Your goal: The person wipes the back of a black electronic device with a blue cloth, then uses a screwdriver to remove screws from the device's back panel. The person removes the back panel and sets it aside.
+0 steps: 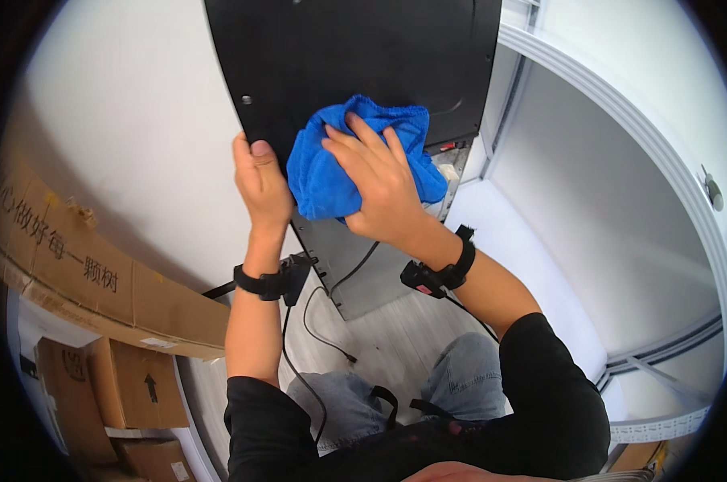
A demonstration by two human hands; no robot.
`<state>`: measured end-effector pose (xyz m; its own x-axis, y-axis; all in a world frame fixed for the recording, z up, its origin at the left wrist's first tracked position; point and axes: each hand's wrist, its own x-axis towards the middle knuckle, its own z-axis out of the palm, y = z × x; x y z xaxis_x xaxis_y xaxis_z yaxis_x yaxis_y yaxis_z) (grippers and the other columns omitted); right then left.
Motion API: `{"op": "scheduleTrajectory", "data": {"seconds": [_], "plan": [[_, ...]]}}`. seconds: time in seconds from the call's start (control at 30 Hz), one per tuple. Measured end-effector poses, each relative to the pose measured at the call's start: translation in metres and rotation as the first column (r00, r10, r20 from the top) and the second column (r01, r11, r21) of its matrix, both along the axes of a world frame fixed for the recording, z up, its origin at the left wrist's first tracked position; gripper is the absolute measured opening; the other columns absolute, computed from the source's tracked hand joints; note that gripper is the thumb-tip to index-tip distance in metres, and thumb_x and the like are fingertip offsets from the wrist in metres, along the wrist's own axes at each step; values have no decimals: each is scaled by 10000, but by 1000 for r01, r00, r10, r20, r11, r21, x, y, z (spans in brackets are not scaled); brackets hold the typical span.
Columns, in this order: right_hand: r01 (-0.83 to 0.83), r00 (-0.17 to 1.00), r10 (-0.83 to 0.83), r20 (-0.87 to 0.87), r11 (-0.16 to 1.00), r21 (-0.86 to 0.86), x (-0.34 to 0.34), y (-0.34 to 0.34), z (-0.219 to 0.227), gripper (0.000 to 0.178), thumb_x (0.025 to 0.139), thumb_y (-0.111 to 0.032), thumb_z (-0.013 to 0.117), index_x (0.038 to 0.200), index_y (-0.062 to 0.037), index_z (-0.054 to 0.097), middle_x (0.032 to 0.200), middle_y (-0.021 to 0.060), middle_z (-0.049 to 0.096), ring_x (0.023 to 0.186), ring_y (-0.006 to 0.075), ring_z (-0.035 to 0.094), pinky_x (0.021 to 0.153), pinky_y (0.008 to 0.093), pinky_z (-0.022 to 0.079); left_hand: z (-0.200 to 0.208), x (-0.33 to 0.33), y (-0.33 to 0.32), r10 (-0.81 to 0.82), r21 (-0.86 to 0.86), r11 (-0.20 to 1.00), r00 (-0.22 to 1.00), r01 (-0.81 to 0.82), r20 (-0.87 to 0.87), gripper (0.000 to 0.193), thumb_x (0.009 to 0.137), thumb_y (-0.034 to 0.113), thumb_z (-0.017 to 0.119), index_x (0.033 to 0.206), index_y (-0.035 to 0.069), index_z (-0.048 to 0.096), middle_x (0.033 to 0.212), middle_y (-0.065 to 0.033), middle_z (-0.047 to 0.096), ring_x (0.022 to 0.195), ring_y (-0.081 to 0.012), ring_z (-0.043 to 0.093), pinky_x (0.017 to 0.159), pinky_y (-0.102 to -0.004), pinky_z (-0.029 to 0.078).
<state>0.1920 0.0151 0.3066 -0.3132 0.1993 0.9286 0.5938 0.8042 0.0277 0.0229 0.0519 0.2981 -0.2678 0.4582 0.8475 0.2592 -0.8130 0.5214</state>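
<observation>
Spreading my right hand (382,178) mid-bunch over the upper-centre cloth (318,183), I judged it soft, left hand (264,186) holding the panel (355,52).

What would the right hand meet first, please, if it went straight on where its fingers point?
The right hand would meet the blue cloth it touches, then probably the black panel; depth is unclear.

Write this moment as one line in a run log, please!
left hand: against left edge of flat black panel; right hand: spread on crumpled blue cloth; cloth: against panel
</observation>
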Motion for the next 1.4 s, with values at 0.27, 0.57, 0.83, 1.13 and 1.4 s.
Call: {"op": "scheduleTrajectory", "data": {"seconds": [0.27, 0.57, 0.83, 1.13, 1.4], "plan": [[41, 968, -81, -239, 985, -170, 36, 4, -19, 618, 565, -91, 660, 1167, -21, 541, 1287, 148, 540, 1239, 360, 456, 1004, 506, 272, 3, -1, -2, 55, 19, 998, 995, -53, -79, 447, 1005, 345, 362, 1180, -48, 484, 1048, -97, 543, 962, -163, 496, 884, -272, 369], [-37, 918, -172, -357, 860, -509, 75, -11, 10, 661, 620, -118, 683, 1240, -24, 473, 1213, 182, 535, 1176, 371, 467, 1005, 444, 316, 0, 2, -11, 46, -228, 970, 988, -79, -148, 640, 984, 437, 330, 1356, -83, 305, 1393, -208, 352, 1283, -285, 360, 1076, -375, 240], [-391, 488, -556, -674, 550, -737, 138, -94, 79, 645, 693, 6, 734, 1268, -30, 442, 1141, 71, 575, 1072, 181, 542, 926, 347, 439, 44, -33, -55, -95, -595, 796, 948, -110, -302, 546, 936, 282, 533, 1319, -54, 336, 1266, -193, 432, 1147, -270, 443, 994, -363, 338], [-461, 466, -711, -526, 312, -831, 134, -167, 208, 681, 714, -87, 780, 1288, -34, 417, 1169, 93, 561, 1090, 184, 531, 939, 342, 426, 196, 34, -105, -863, -885, 159, 496, 437, 90, 651, 767, 158, 727, 1305, 30, 384, 1255, -169, 498, 1144, -282, 519, 889, -351, 462], [-259, 547, -688, -476, 401, -879, 123, -195, 259, 648, 716, -255, 790, 1231, -16, 479, 1171, 154, 550, 1104, 277, 534, 940, 364, 415, 264, 166, -99, -854, -734, -363, 111, 574, 509, 1029, 726, 446, 754, 1444, 54, 130, 1403, -199, 308, 1307, -299, 325, 1063, -404, 290]]}}
